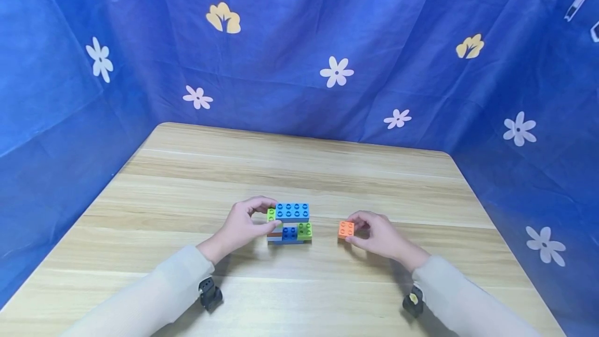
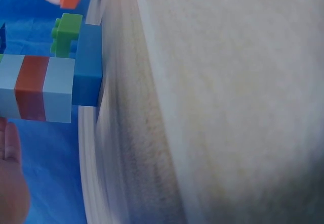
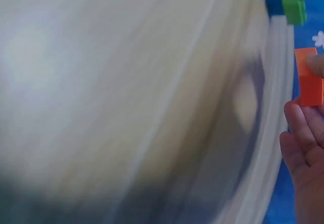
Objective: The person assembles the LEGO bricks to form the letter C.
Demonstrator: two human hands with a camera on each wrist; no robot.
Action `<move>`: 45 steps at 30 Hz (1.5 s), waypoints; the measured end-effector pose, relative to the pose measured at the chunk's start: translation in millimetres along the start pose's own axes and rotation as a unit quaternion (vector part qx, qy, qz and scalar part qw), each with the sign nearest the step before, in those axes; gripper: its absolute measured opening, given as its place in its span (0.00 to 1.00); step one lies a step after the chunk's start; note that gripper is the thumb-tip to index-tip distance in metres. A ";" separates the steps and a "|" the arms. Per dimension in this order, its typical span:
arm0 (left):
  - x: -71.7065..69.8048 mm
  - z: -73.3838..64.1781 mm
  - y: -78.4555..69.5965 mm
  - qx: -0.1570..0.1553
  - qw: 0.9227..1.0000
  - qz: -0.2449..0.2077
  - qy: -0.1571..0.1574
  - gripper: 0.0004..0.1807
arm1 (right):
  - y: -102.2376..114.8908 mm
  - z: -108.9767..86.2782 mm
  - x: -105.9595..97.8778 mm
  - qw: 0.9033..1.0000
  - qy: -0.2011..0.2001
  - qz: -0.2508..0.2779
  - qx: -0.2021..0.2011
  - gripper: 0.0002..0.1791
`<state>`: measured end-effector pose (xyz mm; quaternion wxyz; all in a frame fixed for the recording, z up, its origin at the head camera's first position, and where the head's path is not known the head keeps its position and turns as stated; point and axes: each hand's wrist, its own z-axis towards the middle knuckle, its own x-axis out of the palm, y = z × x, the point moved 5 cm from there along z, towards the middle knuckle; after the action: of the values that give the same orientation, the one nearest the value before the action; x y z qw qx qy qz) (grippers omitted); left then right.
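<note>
In the head view, a small structure of toy building bricks stands near the middle of the table. A blue studded brick (image 1: 292, 212) tops it, above a pale and red-brown stack at its left end. Lower down, a lime green brick (image 1: 304, 231) sits at the right end. My left hand (image 1: 243, 225) grips the structure's left end, thumb in front and fingers behind. To the right, my right hand (image 1: 379, 235) pinches an orange brick (image 1: 346, 229) between thumb and fingers. The right wrist view shows that orange brick (image 3: 309, 77) close over the table's edge line.
The wooden table (image 1: 281, 295) has a blue curtain (image 1: 271, 56) with white flowers and yellow shapes behind it and on both sides. Small black cameras (image 1: 210, 294) are strapped to both wrists, over pale sleeves.
</note>
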<state>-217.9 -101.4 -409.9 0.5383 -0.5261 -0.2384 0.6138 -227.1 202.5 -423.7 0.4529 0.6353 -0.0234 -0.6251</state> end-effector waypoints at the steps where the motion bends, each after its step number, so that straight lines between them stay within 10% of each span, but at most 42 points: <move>1: 0.1 0.0 -0.3 0.000 1.000 0.000 0.000 0.19 | 4.1 4.2 2.2 1.000 0.002 0.005 -0.007 0.19; 21: -0.6 2.0 -6.3 0.023 0.999 0.024 0.004 0.18 | 59.1 50.4 24.7 0.997 0.020 0.058 -0.054 0.21; 45: -2.5 2.2 -10.4 0.028 0.999 0.013 0.035 0.22 | 59.0 53.2 28.3 0.991 -0.045 0.111 -0.066 0.20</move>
<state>-216.0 -99.8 -399.3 0.5532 -0.5346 -0.1953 0.6083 -232.6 121.9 -399.7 0.5592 0.5682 -0.0728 -0.5993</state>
